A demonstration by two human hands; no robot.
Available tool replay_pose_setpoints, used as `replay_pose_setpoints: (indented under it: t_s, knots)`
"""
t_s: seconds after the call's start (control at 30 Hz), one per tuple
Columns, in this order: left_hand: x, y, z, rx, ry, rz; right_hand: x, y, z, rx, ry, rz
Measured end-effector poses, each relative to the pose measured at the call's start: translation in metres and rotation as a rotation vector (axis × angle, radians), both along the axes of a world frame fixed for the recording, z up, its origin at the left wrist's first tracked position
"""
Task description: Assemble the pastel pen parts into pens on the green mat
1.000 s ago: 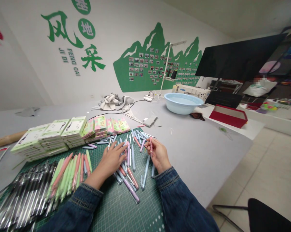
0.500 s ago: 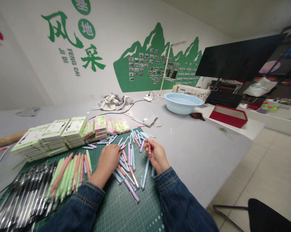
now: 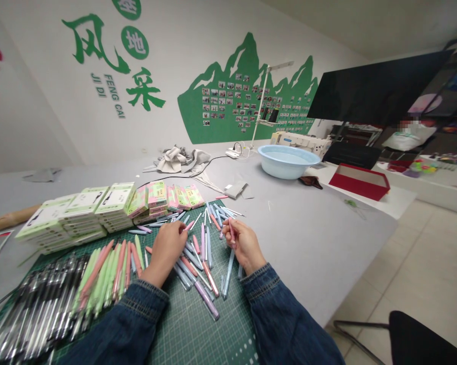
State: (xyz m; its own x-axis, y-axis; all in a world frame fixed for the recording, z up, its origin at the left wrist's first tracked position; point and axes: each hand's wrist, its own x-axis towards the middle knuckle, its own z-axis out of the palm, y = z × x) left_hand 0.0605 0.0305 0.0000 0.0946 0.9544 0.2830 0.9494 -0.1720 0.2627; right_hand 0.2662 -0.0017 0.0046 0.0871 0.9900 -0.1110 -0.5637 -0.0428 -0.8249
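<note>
My left hand (image 3: 167,249) is closed, thumb and fingers pinching a pink pen piece (image 3: 189,225) that points up and to the right. Across from it, my right hand (image 3: 245,244) grips another pink pen piece (image 3: 232,234), held nearly upright, its lower part covered by the fingers. Between and below the hands lies a loose pile of pen parts: a purple pen (image 3: 205,299), a light blue pen (image 3: 227,276), and several pink and blue barrels and thin white refills. Left of my left hand, green and coral pens (image 3: 110,274) lie in a row.
The green cutting mat (image 3: 183,339) covers the table's near part. Black-and-clear pens (image 3: 31,309) fill its left side. White boxes (image 3: 86,203) and small pink-green boxes (image 3: 158,195) are stacked behind. A blue basin (image 3: 287,165) and a red box (image 3: 359,185) stand further right.
My left hand has shifted slightly, and the pink piece at its fingertips now sits higher and further left. My right hand stays almost in place with its pink piece.
</note>
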Motion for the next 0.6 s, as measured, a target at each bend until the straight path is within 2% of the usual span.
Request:
replay_pose_setpoints:
  t_s: [0.17,0.6]
  knots:
    - [-0.018,0.000,0.004,-0.035,0.000,0.016,-0.001,-0.001,-0.001,-0.001,-0.016,0.020]
    - [-0.018,-0.005,0.011,-0.132,-0.091,-0.061,-0.004,-0.002,0.002,0.013,-0.003,0.117]
